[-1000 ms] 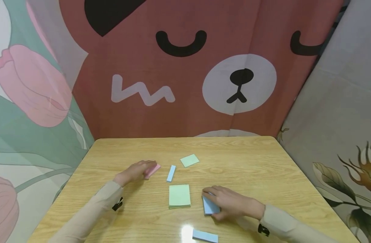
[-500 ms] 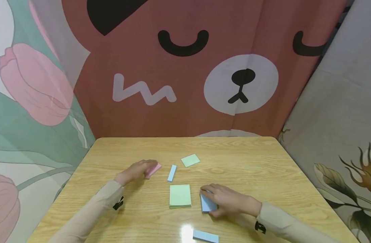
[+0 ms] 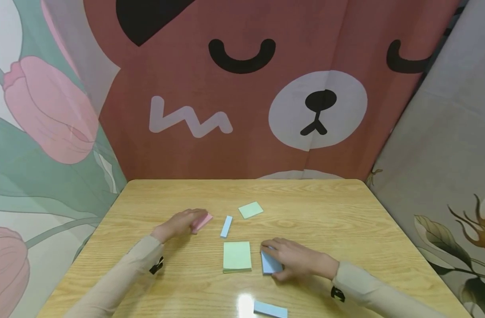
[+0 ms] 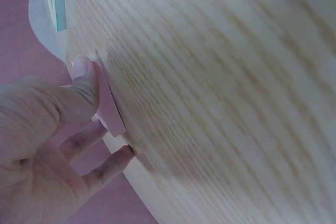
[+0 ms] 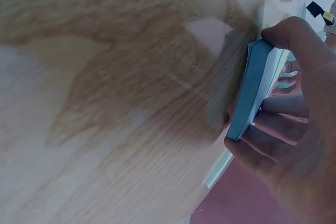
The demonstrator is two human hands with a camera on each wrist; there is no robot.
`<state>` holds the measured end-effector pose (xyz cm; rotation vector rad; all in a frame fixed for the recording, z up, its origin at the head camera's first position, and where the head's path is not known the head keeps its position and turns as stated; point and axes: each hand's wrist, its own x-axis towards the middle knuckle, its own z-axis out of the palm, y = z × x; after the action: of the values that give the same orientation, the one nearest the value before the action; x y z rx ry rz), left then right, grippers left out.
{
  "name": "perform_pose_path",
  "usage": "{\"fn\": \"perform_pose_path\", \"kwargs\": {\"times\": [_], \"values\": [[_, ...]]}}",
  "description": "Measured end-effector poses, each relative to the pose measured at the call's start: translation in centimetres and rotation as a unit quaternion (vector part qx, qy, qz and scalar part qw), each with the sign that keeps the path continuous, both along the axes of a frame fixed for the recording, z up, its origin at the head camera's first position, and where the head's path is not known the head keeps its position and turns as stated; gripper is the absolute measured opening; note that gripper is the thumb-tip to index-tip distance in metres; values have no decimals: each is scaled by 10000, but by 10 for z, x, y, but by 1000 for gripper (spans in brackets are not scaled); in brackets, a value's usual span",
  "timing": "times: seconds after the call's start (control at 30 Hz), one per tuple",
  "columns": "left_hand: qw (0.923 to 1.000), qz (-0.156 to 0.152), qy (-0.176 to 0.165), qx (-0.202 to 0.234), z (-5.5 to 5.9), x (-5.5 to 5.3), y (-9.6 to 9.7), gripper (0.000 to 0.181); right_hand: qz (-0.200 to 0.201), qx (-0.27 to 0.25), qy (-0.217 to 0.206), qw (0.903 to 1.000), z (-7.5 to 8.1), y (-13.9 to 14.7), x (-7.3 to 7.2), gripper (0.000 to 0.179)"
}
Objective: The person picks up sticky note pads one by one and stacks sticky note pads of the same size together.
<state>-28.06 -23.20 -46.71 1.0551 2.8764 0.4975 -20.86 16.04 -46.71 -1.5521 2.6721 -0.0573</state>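
Observation:
In the head view my left hand (image 3: 181, 222) holds a pink sticky note pad (image 3: 201, 222) on the table at the left. The left wrist view shows my thumb on the near side of that pink pad (image 4: 109, 109), fingers at its far side. My right hand (image 3: 299, 257) grips a blue sticky note pad (image 3: 270, 264) by its edges. In the right wrist view thumb and fingers span the blue pad's side (image 5: 251, 90). Just left of it lies a square green sticky note pad (image 3: 237, 256), a narrow gap between them.
A narrow light-blue strip pad (image 3: 226, 226) and a smaller green pad (image 3: 250, 210) lie farther back on the wooden table (image 3: 325, 207). Another blue strip pad (image 3: 270, 309) is near the front. A bear-print curtain (image 3: 194, 154) hangs behind the table's far edge.
My right hand has shifted the blue pad slightly left and away from me, narrowing the gap to the square green pad. My left hand stays in place on the pink pad.

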Motion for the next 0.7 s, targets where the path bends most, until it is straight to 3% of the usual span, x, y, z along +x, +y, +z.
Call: {"fn": "perform_pose_path", "kwargs": {"times": [0.37, 0.7], "values": [[10000, 48, 1, -1, -1, 1, 0, 63, 71, -146, 112, 9998, -5, -2, -5, 76], [9999, 88, -37, 48, 1, 2, 2, 63, -59, -235, -143, 9996, -6, -3, -8, 75]]}}
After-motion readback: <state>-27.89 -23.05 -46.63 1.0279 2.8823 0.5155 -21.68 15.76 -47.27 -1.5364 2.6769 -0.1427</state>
